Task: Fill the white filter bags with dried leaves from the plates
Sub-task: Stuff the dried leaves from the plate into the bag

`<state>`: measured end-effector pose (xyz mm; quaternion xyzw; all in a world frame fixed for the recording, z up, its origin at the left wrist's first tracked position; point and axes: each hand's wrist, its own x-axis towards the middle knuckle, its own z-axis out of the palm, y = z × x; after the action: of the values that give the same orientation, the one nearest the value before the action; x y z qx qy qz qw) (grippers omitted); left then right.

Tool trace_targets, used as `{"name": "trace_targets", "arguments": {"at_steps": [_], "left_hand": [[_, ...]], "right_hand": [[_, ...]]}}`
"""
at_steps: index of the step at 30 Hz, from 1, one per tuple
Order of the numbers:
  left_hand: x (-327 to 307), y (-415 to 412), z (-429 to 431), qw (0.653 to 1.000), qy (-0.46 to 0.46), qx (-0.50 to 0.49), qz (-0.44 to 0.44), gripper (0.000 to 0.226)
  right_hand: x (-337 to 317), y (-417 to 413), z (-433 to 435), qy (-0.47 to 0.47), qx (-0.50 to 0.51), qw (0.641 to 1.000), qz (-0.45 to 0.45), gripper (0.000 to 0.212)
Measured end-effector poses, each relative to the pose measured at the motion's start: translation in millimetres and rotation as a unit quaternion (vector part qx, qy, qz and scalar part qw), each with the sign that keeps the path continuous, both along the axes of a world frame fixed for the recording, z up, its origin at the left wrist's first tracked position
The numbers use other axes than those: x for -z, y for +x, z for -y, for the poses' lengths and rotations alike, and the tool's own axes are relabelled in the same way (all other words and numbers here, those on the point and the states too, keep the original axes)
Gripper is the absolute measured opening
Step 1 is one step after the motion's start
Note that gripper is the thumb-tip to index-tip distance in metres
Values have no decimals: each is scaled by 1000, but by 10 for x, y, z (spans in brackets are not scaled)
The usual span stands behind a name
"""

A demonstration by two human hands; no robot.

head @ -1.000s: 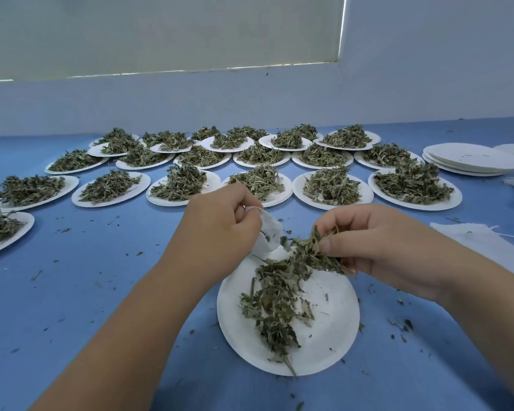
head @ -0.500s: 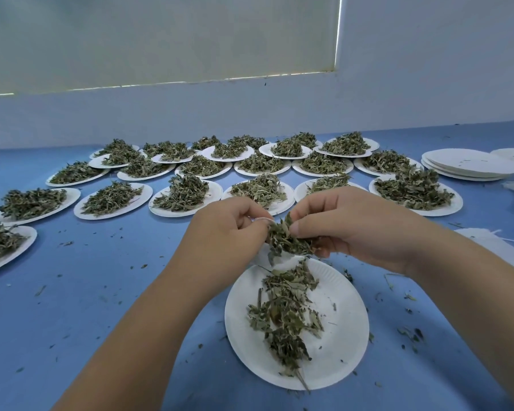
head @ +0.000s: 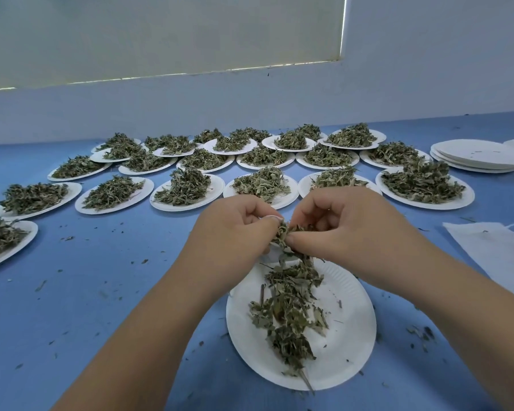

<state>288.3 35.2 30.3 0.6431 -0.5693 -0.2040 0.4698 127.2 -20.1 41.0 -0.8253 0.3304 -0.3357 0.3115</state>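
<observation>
Just above the far rim of the near plate (head: 349, 339), the left hand (head: 235, 229) curls its fingers round the mouth of a white filter bag (head: 270, 216), mostly hidden; the right hand (head: 347, 229) pinches dried leaves (head: 283, 236) against it.

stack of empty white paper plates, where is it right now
In the head view the stack of empty white paper plates sits far right on the blue table, beside the rightmost leaf-filled plate and beyond the flat white filter bag.

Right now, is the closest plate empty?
No, a pile of leaves lies across the plate.
</observation>
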Motion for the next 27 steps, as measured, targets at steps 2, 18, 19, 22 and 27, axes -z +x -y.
{"name": "trace_targets", "arguments": {"at_steps": [2, 18, 19, 22, 27], "left_hand": [[1, -2, 0, 1000, -2, 1, -14, 16], [5, -64, -3, 999, 15, 2, -44, 12], [5, -66, -4, 999, 15, 1, -46, 12], [2, -65, -6, 999, 17, -4, -48, 13], [-22, -61, -15, 998, 14, -6, -67, 16]], "right_hand": [[13, -1, -32, -26, 6, 1000, 0, 9], [37, -66, -4, 24, 1, 1000, 18, 10], [28, -74, -6, 24, -6, 1000, 13, 8], [9, -97, -47, 10, -28, 1000, 6, 17], [-12, -99, -142, 16, -33, 999, 4, 40]]}}
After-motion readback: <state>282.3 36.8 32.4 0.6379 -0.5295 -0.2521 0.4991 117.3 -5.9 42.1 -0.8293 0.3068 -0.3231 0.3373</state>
